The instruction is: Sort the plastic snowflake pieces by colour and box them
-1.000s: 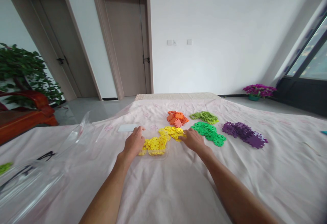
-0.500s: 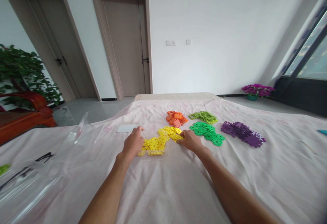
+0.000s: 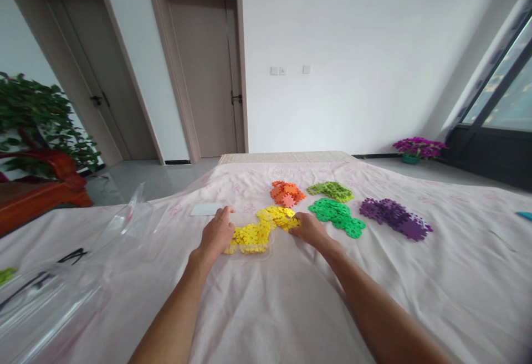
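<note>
Yellow notched plastic discs point(image 3: 251, 235) lie in a low clear plastic box point(image 3: 269, 253) in front of me. My left hand point(image 3: 216, 234) grips the left side of this box, its fingers bent over the edge. More yellow snowflake-shaped discs point(image 3: 276, 214) spread behind and to the right of the box. At their right end my right hand point(image 3: 310, 229) has its fingers closed on a yellow disc, mostly covered by the fingertips. Green discs point(image 3: 336, 214) are just right of that hand. Behind the yellow ones sits an orange pile point(image 3: 286, 192).
Light green discs point(image 3: 331, 189) and purple discs point(image 3: 393, 217) form piles at the back right. A white card point(image 3: 205, 209) lies beyond my left hand. Clear plastic packaging point(image 3: 54, 303) with a black cord covers the left side of the pink-white cloth point(image 3: 291, 314).
My right hand has shifted very slightly to the right at the yellow discs. My left hand stays at the box, and the piles look the same.
</note>
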Demonstrator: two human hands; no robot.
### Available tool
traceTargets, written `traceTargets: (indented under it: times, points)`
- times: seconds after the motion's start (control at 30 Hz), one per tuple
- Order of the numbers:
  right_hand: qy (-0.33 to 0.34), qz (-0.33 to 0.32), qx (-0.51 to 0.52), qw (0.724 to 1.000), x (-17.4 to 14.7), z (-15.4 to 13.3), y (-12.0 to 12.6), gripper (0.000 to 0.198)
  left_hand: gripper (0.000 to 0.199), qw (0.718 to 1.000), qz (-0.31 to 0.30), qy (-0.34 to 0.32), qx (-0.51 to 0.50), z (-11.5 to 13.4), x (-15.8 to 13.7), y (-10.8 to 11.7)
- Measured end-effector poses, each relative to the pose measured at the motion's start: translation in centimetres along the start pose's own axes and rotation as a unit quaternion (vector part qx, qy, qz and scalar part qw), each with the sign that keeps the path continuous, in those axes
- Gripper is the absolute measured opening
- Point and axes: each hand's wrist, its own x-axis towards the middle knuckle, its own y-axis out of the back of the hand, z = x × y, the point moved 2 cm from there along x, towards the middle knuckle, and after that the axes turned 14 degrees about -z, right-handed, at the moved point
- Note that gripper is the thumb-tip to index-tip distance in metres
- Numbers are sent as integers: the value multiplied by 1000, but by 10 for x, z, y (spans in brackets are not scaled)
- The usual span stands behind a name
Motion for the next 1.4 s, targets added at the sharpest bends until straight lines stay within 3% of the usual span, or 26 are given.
traceTargets:
  times: [0.2, 0.3, 0.47, 0.6, 0.7, 0.83, 0.93, 1.13, 1.4]
  points:
    - [20, 43, 37, 998, -4, -8, 8, 26, 38, 1000, -2, 0, 0, 1, -1, 1]
    - [79, 46, 117, 989, -8, -23, 11, 25, 39, 1000, 0, -2, -3, 0, 0, 0]
    - [213, -18, 279, 936, -26, -60, 6, 21, 40, 1000, 0, 0, 3, -1, 1, -2]
    - [256, -73, 337, 903, -37, -81, 0, 40, 41, 1000, -3, 2, 3, 0, 0, 0]
    - [237, -25, 313, 920, -34, -75, 3, 36, 40, 1000, -4, 5, 3, 1, -1, 1]
    - [152, 67, 145, 975, -19, -44, 6, 33, 40, 1000, -7, 9, 10, 1, -1, 1]
    - [66, 46, 24, 996, -9, -23, 2, 33, 40, 1000, -8, 11, 11, 1, 0, 1]
    - [-3, 37, -29, 999, -8, -19, -4, 41, 39, 1000, 0, 5, 5, 1, -1, 0]
    - [-6, 62, -56, 996, -8, -26, -11, 31, 38, 1000, -1, 2, -1, 2, -2, 1]
